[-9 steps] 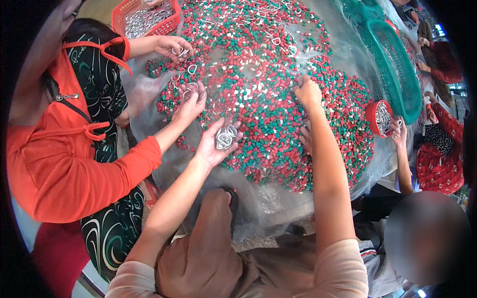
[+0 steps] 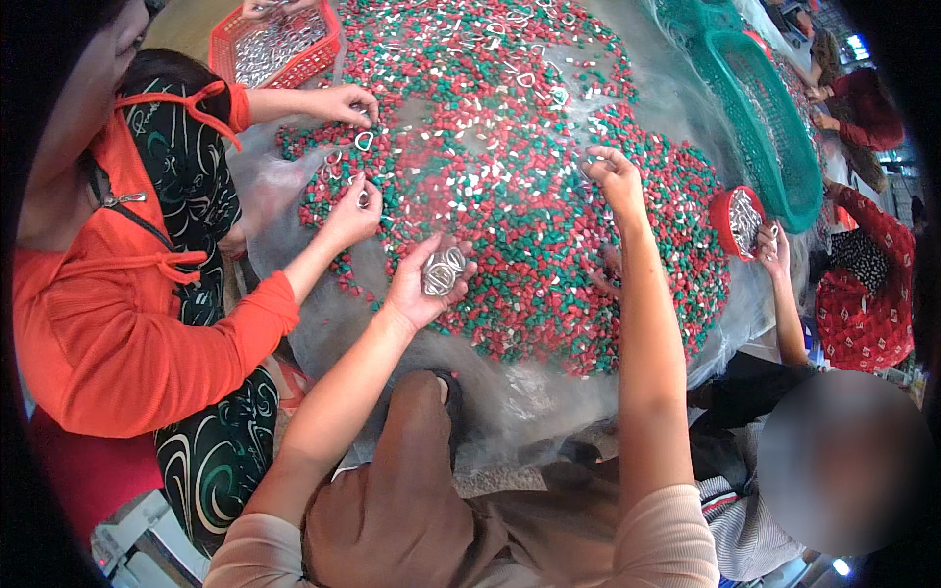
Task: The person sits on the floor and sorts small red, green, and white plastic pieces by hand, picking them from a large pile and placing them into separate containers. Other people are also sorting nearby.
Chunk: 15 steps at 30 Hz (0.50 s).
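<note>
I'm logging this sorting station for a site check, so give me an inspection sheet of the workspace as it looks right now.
Surface: clear plastic sheet spread under the pile, crumpled at the near edge.
Job's things: heap of red, green and white pellets with metal rings scattered in it; small bunch of metal rings lying in the open left hand.
Clutter: red basket of rings at far left; green baskets at far right; small red dish of rings.
Hands: right hand reaches into the pellets, fingers bent down.
Cables: nothing seen.
Surroundings: person in orange sleeves picking at left; another hand by the red dish.
</note>
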Each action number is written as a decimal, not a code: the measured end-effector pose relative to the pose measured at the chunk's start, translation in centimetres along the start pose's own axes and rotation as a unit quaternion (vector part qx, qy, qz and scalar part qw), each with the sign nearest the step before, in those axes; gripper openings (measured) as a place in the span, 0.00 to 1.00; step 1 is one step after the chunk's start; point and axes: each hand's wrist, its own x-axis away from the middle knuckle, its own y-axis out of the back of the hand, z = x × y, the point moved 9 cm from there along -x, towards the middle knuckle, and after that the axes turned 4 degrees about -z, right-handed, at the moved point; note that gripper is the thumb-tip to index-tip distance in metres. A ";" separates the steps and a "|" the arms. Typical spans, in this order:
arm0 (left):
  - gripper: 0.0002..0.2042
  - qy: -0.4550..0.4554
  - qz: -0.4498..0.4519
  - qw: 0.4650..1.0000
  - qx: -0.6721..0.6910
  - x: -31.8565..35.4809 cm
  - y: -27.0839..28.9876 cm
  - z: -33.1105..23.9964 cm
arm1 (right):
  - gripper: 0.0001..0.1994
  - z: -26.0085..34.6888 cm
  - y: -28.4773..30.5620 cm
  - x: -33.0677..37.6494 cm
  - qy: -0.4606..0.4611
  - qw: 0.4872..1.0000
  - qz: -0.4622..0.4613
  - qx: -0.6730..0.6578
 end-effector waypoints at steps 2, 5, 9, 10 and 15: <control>0.11 0.006 -0.001 1.000 0.001 -0.4 -0.2 0.3 | 0.18 0.2 0.8 0.5 -0.038 0.999 0.010 -0.036; 0.11 0.004 -0.018 1.000 -0.013 -0.6 -0.3 0.8 | 0.20 1.8 0.9 2.2 -0.010 1.000 0.009 -0.025; 0.11 0.000 -0.014 1.000 -0.014 -0.4 -0.2 0.9 | 0.19 2.4 0.5 3.5 0.035 0.962 0.002 0.270; 0.10 0.004 -0.013 1.000 -0.011 -0.4 -0.3 1.0 | 0.16 2.1 0.7 3.8 0.019 0.969 -0.003 0.246; 0.09 0.000 -0.030 0.999 -0.019 -0.5 -0.5 1.3 | 0.12 -0.1 0.9 5.7 -0.132 0.919 -0.034 -0.370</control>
